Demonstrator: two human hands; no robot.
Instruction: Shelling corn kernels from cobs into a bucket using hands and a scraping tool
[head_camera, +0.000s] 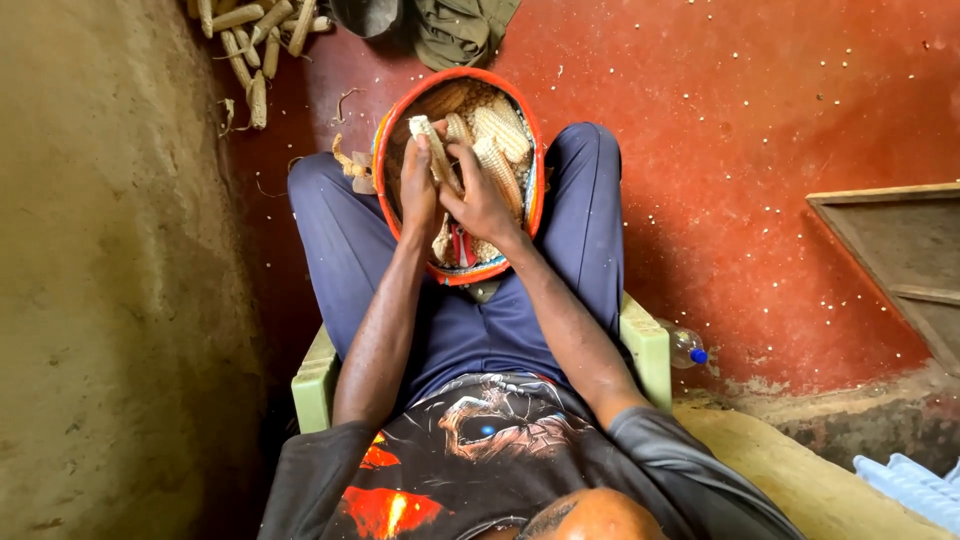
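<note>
An orange-rimmed woven basket (388, 135) rests between my knees, holding several pale maize cobs (503, 130) and loose kernels. My left hand (417, 190) grips a maize cob (425, 128) that points away from me over the basket. My right hand (480, 195) closes on the same cob from the right, thumb pressed against its side. Both forearms reach forward over my blue trousers.
I sit on a pale green plastic chair (650, 345). Stripped cobs (255, 40) lie piled on the red floor at the top left. A mud wall (110, 280) stands close on the left. A clear bottle (685, 347), a wooden frame (895, 240) and scattered kernels lie to the right.
</note>
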